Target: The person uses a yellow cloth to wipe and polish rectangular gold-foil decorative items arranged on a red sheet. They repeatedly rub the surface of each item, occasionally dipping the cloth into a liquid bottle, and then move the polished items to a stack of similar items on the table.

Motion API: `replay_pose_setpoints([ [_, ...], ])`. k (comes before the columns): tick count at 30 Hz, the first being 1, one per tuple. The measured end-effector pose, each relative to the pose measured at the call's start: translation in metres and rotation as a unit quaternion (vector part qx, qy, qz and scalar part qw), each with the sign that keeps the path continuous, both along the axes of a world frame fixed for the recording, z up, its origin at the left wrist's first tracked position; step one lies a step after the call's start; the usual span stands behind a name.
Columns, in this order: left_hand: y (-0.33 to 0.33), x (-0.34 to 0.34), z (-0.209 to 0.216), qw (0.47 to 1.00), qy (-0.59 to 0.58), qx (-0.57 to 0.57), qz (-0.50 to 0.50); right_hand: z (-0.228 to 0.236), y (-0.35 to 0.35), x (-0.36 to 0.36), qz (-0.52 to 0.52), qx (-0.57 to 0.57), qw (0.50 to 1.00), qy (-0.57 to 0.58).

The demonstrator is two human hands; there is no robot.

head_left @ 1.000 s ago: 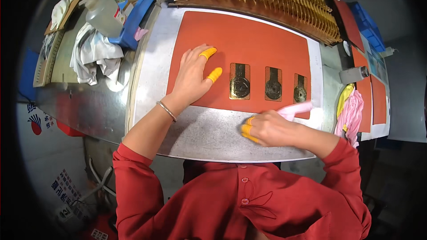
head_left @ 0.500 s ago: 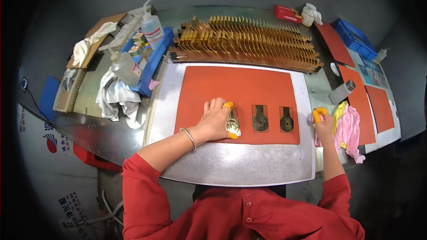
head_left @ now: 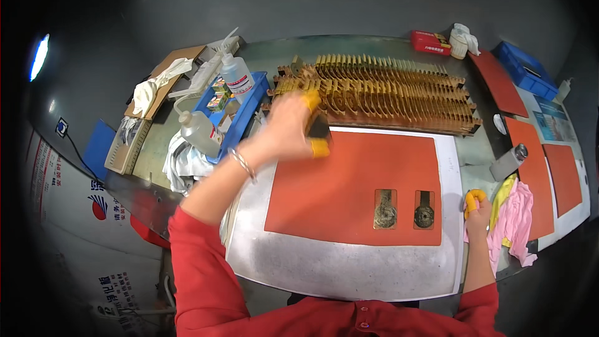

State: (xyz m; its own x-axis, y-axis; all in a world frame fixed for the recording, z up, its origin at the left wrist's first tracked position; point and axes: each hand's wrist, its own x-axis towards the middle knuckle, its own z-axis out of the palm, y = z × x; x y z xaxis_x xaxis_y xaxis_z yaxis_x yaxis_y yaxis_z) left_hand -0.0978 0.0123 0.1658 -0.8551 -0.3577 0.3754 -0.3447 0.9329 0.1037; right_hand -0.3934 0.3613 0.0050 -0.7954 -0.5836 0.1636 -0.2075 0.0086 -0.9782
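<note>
My left hand (head_left: 284,126), blurred by motion and with yellow finger cots on it, grips a small dark flat plate (head_left: 320,127) by its edges. It hangs over the far left part of an orange mat (head_left: 337,175), close to a long rack (head_left: 374,97) filled with several upright gold-coloured plates. Two more small plates with dark round patterns, one on the left (head_left: 385,210) and one on the right (head_left: 424,211), lie flat on the mat. My right hand (head_left: 478,210) rests with curled, yellow-capped fingers beside a pink cloth (head_left: 515,218); what they hold, if anything, is hidden.
At the left, a blue tray (head_left: 240,126) holds a squeeze bottle (head_left: 237,78) and small boxes; another bottle (head_left: 199,134) stands by white cloths. On the right are a grey flask (head_left: 508,163), orange sheets (head_left: 529,175) and a blue bin (head_left: 527,70). A red box (head_left: 430,42) sits far back.
My left hand has lifted the leftmost plate off the mat and carried it away from me toward the rack. My right hand stays by the pink cloth. The whole view has shifted.
</note>
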Motion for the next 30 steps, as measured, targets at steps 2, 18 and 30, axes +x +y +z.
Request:
replay_pose_setpoints([
  [2, -0.069, -0.014, 0.020, 0.998, 0.010, -0.038, 0.058, -0.007, -0.001, -0.005, 0.002, -0.003, 1.000, -0.022],
  [18, -0.199, -0.104, 0.006, 0.917, -0.359, -0.003, 0.172, -0.002, -0.001, -0.004, -0.017, -0.023, 0.998, -0.058],
  [30, 0.035, -0.032, -0.022, 0.988, 0.006, 0.143, -0.065, 0.019, -0.010, 0.003, -0.034, -0.007, 0.995, -0.098],
])
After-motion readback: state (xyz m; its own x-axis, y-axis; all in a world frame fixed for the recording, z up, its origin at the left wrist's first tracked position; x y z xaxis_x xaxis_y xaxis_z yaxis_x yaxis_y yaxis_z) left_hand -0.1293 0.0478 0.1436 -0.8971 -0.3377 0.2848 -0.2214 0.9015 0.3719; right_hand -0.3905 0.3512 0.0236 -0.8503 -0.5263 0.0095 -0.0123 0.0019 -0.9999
